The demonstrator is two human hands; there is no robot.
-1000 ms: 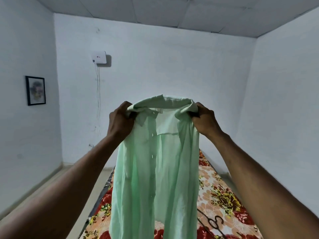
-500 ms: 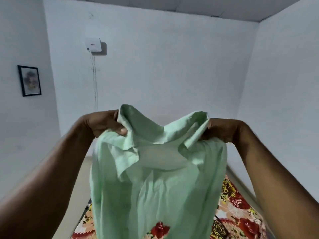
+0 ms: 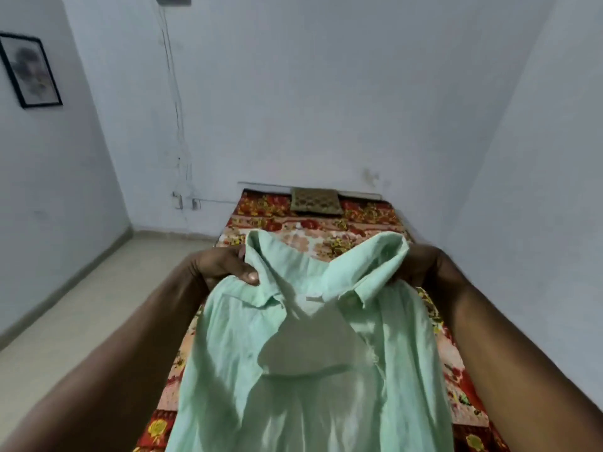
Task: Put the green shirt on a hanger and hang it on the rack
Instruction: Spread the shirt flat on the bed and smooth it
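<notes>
Green shirt (image 3: 313, 360), collar gripped by left hand (image 3: 222, 265), right hand (image 3: 421, 265)

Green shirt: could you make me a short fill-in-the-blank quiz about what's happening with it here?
1. The left hand and right hand hold the green shirt by its ____.
2. Below the shirt lies a floral-covered ____.
3. The framed picture hangs on the ____ wall.
Missing words: collar; bed; left.
</notes>
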